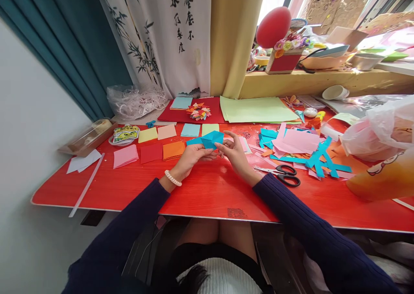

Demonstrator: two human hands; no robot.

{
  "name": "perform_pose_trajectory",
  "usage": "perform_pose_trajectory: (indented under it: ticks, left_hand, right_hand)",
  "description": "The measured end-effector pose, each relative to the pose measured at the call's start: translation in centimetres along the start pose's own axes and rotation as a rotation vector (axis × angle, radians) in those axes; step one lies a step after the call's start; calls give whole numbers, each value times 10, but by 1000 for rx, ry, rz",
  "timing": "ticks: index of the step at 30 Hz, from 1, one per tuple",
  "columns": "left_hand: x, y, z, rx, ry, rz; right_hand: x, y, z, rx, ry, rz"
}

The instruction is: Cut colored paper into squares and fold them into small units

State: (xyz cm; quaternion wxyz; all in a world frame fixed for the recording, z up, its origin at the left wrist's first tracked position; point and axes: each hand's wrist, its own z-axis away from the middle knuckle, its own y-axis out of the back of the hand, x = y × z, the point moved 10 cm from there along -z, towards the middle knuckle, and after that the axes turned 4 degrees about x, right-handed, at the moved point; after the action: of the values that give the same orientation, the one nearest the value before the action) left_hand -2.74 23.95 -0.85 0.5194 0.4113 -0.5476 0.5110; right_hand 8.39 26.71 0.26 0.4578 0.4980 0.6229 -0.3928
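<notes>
Head view: on the red table (207,199), scissors (287,174) lie beside your right sleeve (310,225). Your left hand (193,156) and right hand (234,156), fingers curled nearly closed, both pinch the blue paper (212,139), creased and held up between them. Beyond it sits a small green stack (210,128); farther back lie a ring (199,117) and large green sheets (254,110).

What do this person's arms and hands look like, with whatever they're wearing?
Long, dark navy sleeves, with lengthwise ribbing showing on the right one. The left hand has a pale, beaded bracelet at its wrist; the right hand has none. Both are ungloved.
</notes>
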Motion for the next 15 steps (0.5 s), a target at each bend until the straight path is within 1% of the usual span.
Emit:
perform_pose_trajectory:
  ticks: [3,6,15]
  left_hand:
    - [0,1,-1,-6,6,22]
    - [-1,1,-1,-12,17,36]
    - [-8,2,-1,-4,41,45]
  right_hand:
    - [7,-8,0,-102,-81,-82]
    - [11,-13,2,-162,-106,-72]
    - [16,-11,3,-126,-123,-54]
